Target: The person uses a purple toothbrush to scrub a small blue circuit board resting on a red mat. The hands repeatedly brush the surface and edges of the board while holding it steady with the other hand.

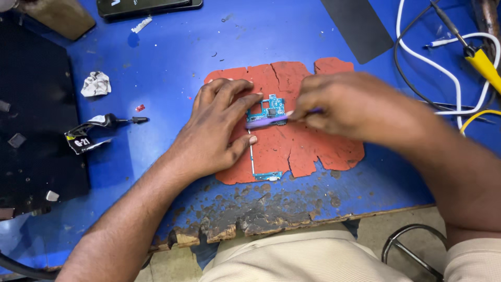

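Observation:
A small blue-green circuit board (271, 108) lies on a cracked red mat (308, 146) on the blue table. My left hand (219, 128) rests flat on the mat, its fingertips pressing the board's left edge. My right hand (349, 107) grips a purple brush (269, 121) whose head lies across the board's lower edge. A thin white cable (251, 156) runs from the board down to a smaller blue-green board (268, 176) near the mat's front edge.
A black mat (36, 125) covers the left side. A black-tipped tool (112, 121), a crumpled white tissue (95, 83), a dark phone (148, 7), white cables (443, 70) and a yellow-handled tool (482, 62) lie around. The table's front edge (261, 222) is burnt and chipped.

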